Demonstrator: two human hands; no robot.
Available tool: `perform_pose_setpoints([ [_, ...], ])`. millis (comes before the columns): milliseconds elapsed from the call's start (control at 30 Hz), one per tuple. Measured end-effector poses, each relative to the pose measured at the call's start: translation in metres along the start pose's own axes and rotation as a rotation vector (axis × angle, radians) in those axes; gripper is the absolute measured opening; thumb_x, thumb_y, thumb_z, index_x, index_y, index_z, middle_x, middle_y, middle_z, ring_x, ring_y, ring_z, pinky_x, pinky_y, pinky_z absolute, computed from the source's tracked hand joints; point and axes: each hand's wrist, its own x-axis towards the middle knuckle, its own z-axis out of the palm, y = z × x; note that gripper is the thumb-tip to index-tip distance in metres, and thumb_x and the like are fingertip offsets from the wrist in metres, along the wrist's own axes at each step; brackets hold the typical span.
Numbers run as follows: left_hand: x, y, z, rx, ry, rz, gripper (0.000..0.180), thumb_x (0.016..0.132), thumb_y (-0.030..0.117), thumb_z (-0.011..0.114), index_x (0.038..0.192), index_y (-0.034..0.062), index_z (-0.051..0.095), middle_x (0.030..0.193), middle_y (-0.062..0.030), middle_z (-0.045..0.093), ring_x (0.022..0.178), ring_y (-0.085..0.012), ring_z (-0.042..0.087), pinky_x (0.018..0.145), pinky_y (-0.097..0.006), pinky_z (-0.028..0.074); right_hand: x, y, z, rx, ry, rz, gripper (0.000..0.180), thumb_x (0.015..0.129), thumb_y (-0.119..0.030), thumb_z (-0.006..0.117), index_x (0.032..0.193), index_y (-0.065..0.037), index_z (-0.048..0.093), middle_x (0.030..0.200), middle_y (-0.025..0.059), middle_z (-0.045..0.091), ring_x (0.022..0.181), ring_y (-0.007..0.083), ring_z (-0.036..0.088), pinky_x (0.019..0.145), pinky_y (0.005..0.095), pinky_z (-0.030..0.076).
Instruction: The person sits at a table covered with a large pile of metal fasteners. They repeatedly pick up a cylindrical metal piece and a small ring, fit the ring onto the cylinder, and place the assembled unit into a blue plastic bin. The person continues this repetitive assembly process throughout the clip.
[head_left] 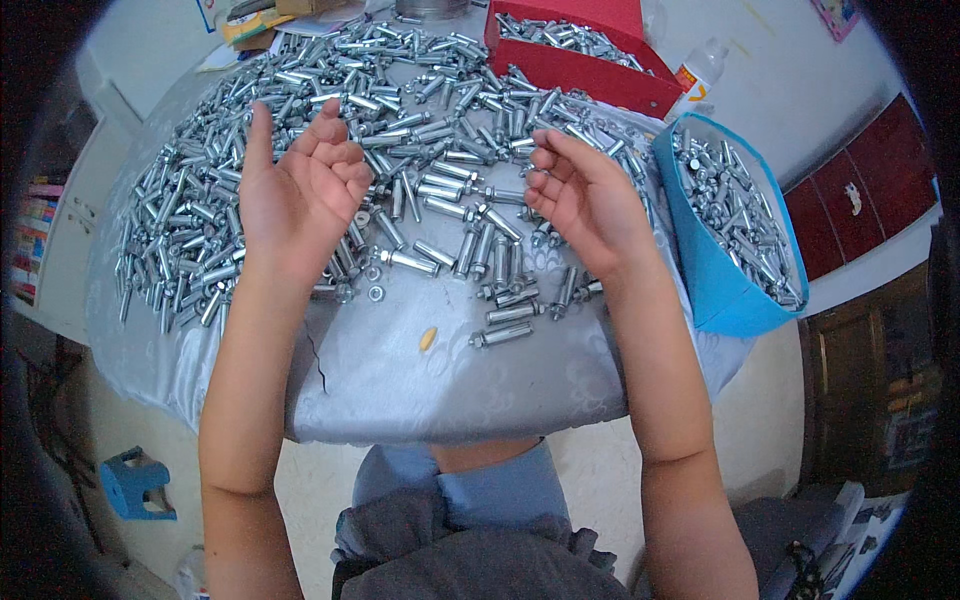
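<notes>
My left hand (303, 195) is raised over the left part of a heap of silver expansion bolts (440, 130). Its palm is turned up, with the thumb apart and the fingers loosely bent; nothing lies in it. Opposite, my right hand (588, 200) hovers above the right part of the heap, palm facing inward, its fingers loosely curled and apart with nothing visible in them. Between the hands several bolts lie loose, among them a single bolt (501, 334) nearest me. A small nut (376, 293) rests by my left wrist.
A blue fabric bin (742, 312) full of bolts stands at the right edge of the cloth-covered table (460, 405). Behind are a red box (590, 76) with more bolts and a white bottle (703, 70). A small yellowish piece (428, 338) lies near the front. A blue stool (137, 486) stands on the floor.
</notes>
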Motion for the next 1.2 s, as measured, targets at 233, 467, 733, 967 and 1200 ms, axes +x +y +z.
perform_pose_setpoints([
  [233,0.004,-0.008,0.008,1.146,0.382,0.112,0.023,0.081,0.020,0.050,0.096,0.0046,0.058,0.081,-0.0039,0.054,0.073,-0.0112,0.050,0.061,-0.022,0.040,-0.003,0.000,0.005,-0.108,0.021,-0.031,0.017,0.082,-0.017,0.052,0.090,-0.002,0.056,0.074,0.0031,0.054,0.066,0.0121,0.052,0.062,0.0242,0.043],
  [467,-0.004,-0.030,-0.010,1.970,-0.157,0.349,0.025,0.082,0.018,0.051,0.104,0.0064,0.056,0.104,-0.0116,0.055,0.097,-0.0230,0.049,0.084,-0.031,0.037,-0.002,-0.003,0.005,-0.124,0.099,-0.135,0.016,0.082,-0.016,0.052,0.087,-0.002,0.056,0.072,0.0029,0.053,0.065,0.0112,0.051,0.061,0.0233,0.043],
  [733,-0.005,-0.026,-0.016,2.161,-0.388,0.353,0.025,0.076,0.003,0.052,0.101,0.0044,0.055,0.107,-0.0131,0.051,0.102,-0.0288,0.046,0.089,-0.035,0.036,0.003,-0.003,0.000,-0.098,0.141,-0.113,0.014,0.081,-0.016,0.053,0.084,-0.003,0.056,0.071,0.0025,0.053,0.062,0.0103,0.050,0.059,0.0233,0.043],
  [967,-0.008,-0.021,-0.010,2.207,-0.357,0.376,0.016,0.073,0.003,0.054,0.088,0.0037,0.058,0.093,-0.0112,0.055,0.090,-0.0284,0.049,0.081,-0.036,0.039,0.000,-0.001,0.005,-0.275,0.136,-0.163,0.016,0.080,-0.018,0.056,0.083,-0.003,0.059,0.070,0.0017,0.054,0.063,0.0096,0.051,0.059,0.0213,0.042],
  [1200,-0.010,-0.022,-0.009,2.291,-0.275,0.332,0.010,0.072,0.002,0.052,0.081,0.0036,0.056,0.080,-0.0118,0.052,0.082,-0.0293,0.048,0.073,-0.037,0.040,-0.012,0.021,0.019,-1.399,-0.327,-0.743,0.019,0.070,-0.017,0.066,0.080,-0.003,0.060,0.075,0.0076,0.057,0.070,0.0194,0.053,0.066,0.0275,0.041],
])
